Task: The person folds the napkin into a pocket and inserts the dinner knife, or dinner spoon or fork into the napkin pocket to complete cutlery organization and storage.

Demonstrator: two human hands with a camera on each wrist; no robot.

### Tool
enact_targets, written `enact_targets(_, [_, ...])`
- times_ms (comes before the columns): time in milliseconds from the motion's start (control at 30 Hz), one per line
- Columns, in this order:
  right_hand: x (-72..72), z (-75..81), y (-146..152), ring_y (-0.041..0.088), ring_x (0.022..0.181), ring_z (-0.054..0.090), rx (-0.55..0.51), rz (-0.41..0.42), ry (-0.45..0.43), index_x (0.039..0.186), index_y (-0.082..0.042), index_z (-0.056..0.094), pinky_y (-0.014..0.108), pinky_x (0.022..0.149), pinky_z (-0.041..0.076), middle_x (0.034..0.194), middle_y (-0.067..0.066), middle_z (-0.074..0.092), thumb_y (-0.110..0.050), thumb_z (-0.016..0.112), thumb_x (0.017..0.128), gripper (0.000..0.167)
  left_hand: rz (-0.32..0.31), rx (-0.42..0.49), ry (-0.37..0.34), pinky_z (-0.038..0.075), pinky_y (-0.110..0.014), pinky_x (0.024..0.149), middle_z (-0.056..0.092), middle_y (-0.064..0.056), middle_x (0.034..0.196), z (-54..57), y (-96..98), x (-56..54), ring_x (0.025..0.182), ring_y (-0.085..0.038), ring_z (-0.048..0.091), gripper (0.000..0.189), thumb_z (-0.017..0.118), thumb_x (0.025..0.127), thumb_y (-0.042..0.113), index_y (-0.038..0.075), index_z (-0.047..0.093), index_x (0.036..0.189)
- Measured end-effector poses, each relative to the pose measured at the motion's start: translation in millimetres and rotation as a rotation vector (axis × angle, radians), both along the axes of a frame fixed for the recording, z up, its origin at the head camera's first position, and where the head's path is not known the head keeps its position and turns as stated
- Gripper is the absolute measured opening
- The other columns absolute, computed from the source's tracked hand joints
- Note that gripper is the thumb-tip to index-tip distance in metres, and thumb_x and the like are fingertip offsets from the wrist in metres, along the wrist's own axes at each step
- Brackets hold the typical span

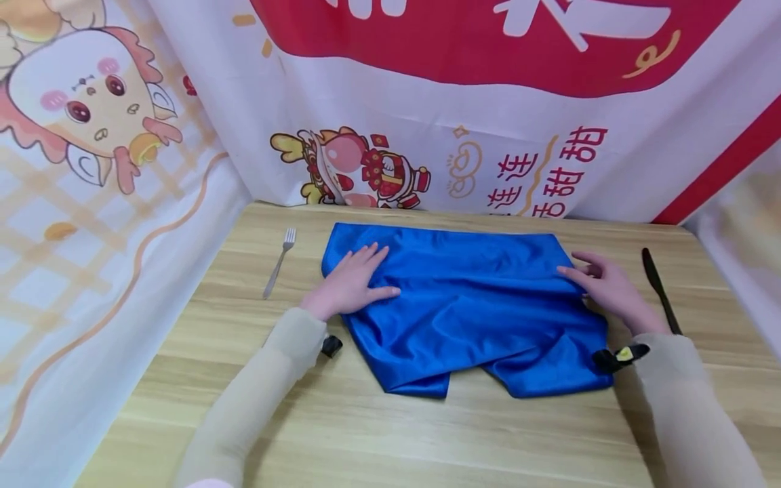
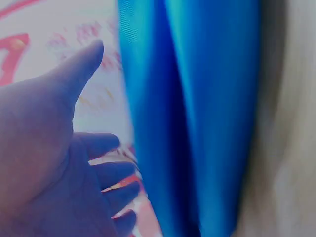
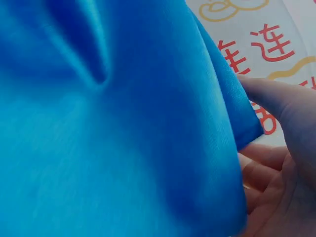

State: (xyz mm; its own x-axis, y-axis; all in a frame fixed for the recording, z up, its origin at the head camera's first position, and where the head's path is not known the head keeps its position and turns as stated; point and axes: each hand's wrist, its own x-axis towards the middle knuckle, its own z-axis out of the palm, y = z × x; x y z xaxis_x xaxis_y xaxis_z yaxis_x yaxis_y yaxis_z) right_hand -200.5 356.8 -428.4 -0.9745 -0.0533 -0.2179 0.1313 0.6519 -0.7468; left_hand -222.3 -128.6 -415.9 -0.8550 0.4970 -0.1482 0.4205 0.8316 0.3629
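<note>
A shiny blue cloth (image 1: pixel 451 318) lies folded and wrinkled on the table, with a notch in its near edge between two flaps. My left hand (image 1: pixel 354 279) is spread over the cloth's left part, fingers straight and thumb held apart. In the left wrist view, that hand (image 2: pixel 64 158) appears beside hanging folds of the blue cloth (image 2: pixel 197 98). At the cloth's right edge is my right hand (image 1: pixel 610 288), thumb over the edge and fingers loosely bent, with a gap between them. The right wrist view shows the cloth (image 3: pixel 148 138) covering part of its fingertips.
A fork (image 1: pixel 281 264) lies left of the cloth on the wooden table (image 1: pixel 488 447). To the right is a dark knife (image 1: pixel 659 288), partly behind my right wrist. Printed fabric (image 1: pixel 378 95) hangs along the back and left side of the table.
</note>
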Motion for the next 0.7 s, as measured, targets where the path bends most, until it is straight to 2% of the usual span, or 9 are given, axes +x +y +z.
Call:
enact_targets(100, [14.0, 4.2, 8.4, 0.033, 0.099, 0.064, -0.009, -0.002, -0.040, 0.158, 0.002, 0.026, 0.027, 0.074, 0.056, 0.131, 0.029, 0.054, -0.059, 0.056, 0.099, 0.090, -0.064, 0.007, -0.068, 0.007, -0.052, 0.121, 0.013, -0.012, 0.168, 6.4, 4.9, 26.1, 0.154, -0.032, 0.009, 0.105, 0.057, 0.088, 0.076, 0.014, 0.019, 0.164])
enact_targets(200, [27.1, 5.4, 15.9, 0.031, 0.103, 0.066, 0.000, -0.004, -0.091, 0.156, 0.006, 0.029, 0.026, 0.077, 0.055, 0.131, 0.029, 0.058, -0.060, 0.056, 0.098, 0.091, -0.130, -0.022, -0.110, 0.007, -0.052, 0.121, 0.010, -0.011, 0.169, 8.1, 5.6, 50.9, 0.154, -0.033, 0.007, 0.113, 0.063, 0.082, 0.078, 0.015, 0.016, 0.164])
enact_targets(333, [47.9, 4.6, 23.8, 0.030, 0.102, 0.066, 0.059, 0.018, -0.157, 0.148, 0.007, 0.043, 0.030, 0.077, 0.055, 0.125, 0.024, 0.065, -0.060, 0.058, 0.098, 0.085, -0.159, -0.076, -0.114, 0.008, -0.055, 0.120, 0.008, -0.011, 0.169, 0.5, 1.5, 70.0, 0.153, -0.036, 0.005, 0.118, 0.068, 0.079, 0.076, 0.015, 0.016, 0.164])
enact_targets(467, [70.2, 5.9, 21.8, 0.027, 0.090, 0.061, 0.115, 0.061, -0.210, 0.136, 0.004, 0.058, 0.035, 0.072, 0.052, 0.105, 0.013, 0.069, -0.058, 0.059, 0.098, 0.072, -0.158, -0.085, -0.090, 0.008, -0.059, 0.119, 0.007, -0.014, 0.169, -8.0, -3.2, 73.3, 0.153, -0.040, 0.003, 0.122, 0.073, 0.075, 0.076, 0.014, 0.017, 0.164])
enact_targets(600, [84.0, 7.0, 15.9, 0.025, 0.078, 0.058, 0.153, 0.087, -0.267, 0.128, 0.000, 0.066, 0.035, 0.068, 0.045, 0.079, 0.007, 0.063, -0.058, 0.058, 0.099, 0.066, -0.158, -0.085, -0.084, 0.007, -0.061, 0.119, 0.004, -0.016, 0.169, -10.8, -5.6, 65.0, 0.152, -0.043, 0.000, 0.129, 0.075, 0.069, 0.078, 0.014, 0.016, 0.164])
enact_targets(700, [90.0, 8.0, 11.3, 0.025, 0.075, 0.056, 0.171, 0.102, -0.296, 0.118, -0.003, 0.071, 0.035, 0.067, 0.041, 0.073, 0.007, 0.060, -0.060, 0.055, 0.099, 0.062, -0.146, -0.092, -0.092, 0.007, -0.060, 0.119, 0.002, -0.015, 0.169, -9.9, -6.2, 56.0, 0.152, -0.042, -0.001, 0.131, 0.075, 0.067, 0.080, 0.015, 0.014, 0.164])
